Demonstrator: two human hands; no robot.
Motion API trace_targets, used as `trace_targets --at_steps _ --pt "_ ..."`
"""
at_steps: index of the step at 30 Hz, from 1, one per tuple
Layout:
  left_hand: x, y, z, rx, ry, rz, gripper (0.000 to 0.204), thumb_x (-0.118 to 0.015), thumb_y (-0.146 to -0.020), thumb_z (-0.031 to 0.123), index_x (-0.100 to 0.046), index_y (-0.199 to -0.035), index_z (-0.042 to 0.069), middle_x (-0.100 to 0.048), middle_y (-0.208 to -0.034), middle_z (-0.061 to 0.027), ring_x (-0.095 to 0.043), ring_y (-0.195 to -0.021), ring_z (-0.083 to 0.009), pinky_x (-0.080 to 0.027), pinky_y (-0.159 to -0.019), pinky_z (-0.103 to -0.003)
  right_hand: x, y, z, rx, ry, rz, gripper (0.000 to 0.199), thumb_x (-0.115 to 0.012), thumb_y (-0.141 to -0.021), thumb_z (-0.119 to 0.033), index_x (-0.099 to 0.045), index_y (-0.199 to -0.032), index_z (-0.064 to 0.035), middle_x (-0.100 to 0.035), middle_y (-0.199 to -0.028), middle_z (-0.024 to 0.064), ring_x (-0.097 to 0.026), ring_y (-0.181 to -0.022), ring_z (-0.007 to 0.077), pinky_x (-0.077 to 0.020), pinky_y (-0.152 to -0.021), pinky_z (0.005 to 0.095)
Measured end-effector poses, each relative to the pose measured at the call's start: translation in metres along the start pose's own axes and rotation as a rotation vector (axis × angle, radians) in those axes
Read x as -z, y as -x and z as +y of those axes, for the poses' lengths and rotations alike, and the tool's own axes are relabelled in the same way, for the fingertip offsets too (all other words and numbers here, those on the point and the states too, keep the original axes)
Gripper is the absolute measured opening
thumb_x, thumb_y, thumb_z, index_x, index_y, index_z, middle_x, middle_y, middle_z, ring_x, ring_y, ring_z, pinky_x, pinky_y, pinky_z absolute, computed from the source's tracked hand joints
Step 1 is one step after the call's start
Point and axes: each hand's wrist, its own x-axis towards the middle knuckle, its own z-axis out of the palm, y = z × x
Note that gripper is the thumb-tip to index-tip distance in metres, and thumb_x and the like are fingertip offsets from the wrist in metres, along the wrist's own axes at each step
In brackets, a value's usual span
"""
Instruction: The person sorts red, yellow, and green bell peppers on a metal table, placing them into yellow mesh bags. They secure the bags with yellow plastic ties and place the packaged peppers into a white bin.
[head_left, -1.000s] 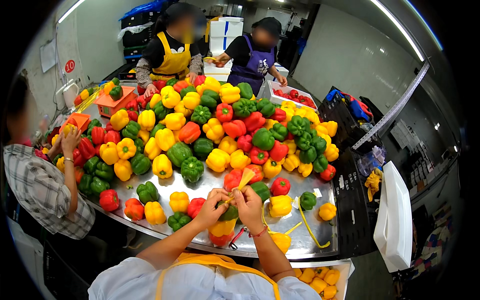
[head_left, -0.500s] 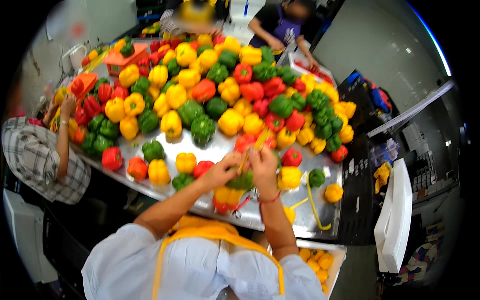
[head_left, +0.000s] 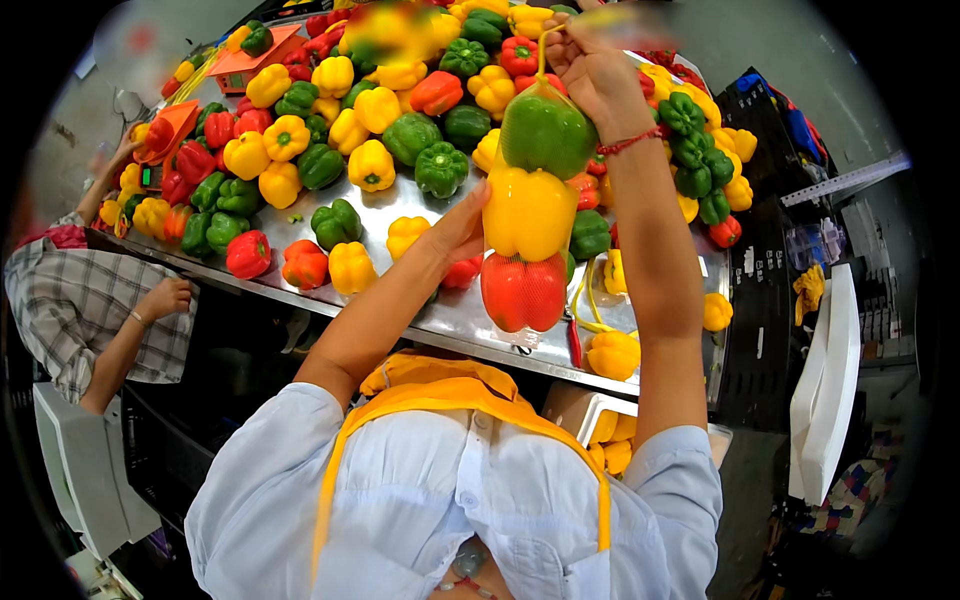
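Note:
A yellow mesh net bag (head_left: 530, 215) hangs in front of me over the table, with a green, a yellow and a red bell pepper stacked in it from top to bottom. My right hand (head_left: 590, 75) is raised and closed around the bag's gathered top. Beside the yellow pepper, my left hand (head_left: 462, 225) rests against the bag's left side, its fingers partly hidden behind it. Below and right of the bag lies a red-handled tool (head_left: 574, 342), its kind unclear, near a loose yellow net strip (head_left: 592, 312) and a yellow bell pepper (head_left: 613, 355).
Bell peppers (head_left: 413, 138) in red, yellow and green crowd the metal table (head_left: 440, 325). An orange scale (head_left: 255, 58) stands at the far left. A co-worker in a plaid shirt (head_left: 95, 300) is at left. A white box (head_left: 575, 412) of yellow peppers sits below the table's front edge.
My right hand has risen up and right, lifting the filled net bag upright off the table. My left hand has left the bag's top and moved to its side. The view has shifted.

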Motion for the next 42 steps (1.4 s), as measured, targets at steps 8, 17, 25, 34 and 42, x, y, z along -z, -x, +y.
trace_targets --at_steps 8,17,25,34,42 --pt "0.021 0.028 0.033 -0.046 0.398 0.056 0.075 -0.048 -0.074 0.059 -0.034 -0.125 0.006 -0.043 -0.122 -0.0155 -0.045 -0.109 -0.0300 -0.036 -0.093 -0.044 0.025 0.013 0.083 -0.035 0.644 -0.077 0.050 -0.048 -0.086 -0.035 -0.038 -0.122 -0.0015 -0.046 -0.116 0.0073 -0.047 -0.101 0.0161 -0.0423 -0.081 0.0276" --pt "0.049 0.053 0.052 -0.153 0.489 0.126 0.063 -0.047 -0.079 0.051 -0.035 -0.126 0.010 -0.042 -0.125 -0.0090 -0.043 -0.112 -0.0242 -0.035 -0.094 -0.040 -0.023 -0.002 0.142 -0.589 -0.104 -0.032 0.052 -0.037 -0.086 -0.048 -0.050 -0.111 -0.0040 -0.055 -0.108 0.0096 -0.054 -0.097 0.0242 -0.0427 -0.086 0.0359" --pt "0.080 0.070 0.110 -0.114 0.520 0.400 0.054 -0.050 -0.081 0.046 -0.044 -0.118 0.007 -0.052 -0.112 -0.0110 -0.053 -0.099 -0.0242 -0.043 -0.086 -0.041 -0.039 -0.045 0.194 -0.682 -0.076 0.021 0.045 -0.041 -0.086 -0.044 -0.050 -0.109 -0.0072 -0.054 -0.109 0.0092 -0.053 -0.098 0.0235 -0.0433 -0.085 0.0370" --pt "0.117 0.074 0.146 -0.177 0.336 0.460 0.057 -0.052 -0.079 0.047 -0.042 -0.119 0.009 -0.053 -0.111 -0.0097 -0.053 -0.099 -0.0227 -0.042 -0.087 -0.037 -0.072 -0.031 0.218 -0.620 -0.022 -0.070 0.045 -0.039 -0.089 -0.035 -0.037 -0.122 -0.0041 -0.049 -0.115 0.0104 -0.049 -0.103 0.0220 -0.0404 -0.088 0.0336" --pt "0.160 0.067 0.201 -0.153 0.250 0.457 0.057 -0.052 -0.079 0.046 -0.041 -0.120 0.008 -0.052 -0.113 -0.0111 -0.053 -0.099 -0.0237 -0.041 -0.088 -0.039 -0.063 -0.034 0.210 -0.567 0.140 0.076 0.047 -0.040 -0.089 -0.030 -0.029 -0.128 -0.0058 -0.039 -0.125 0.0110 -0.043 -0.110 0.0210 -0.0397 -0.085 0.0324"
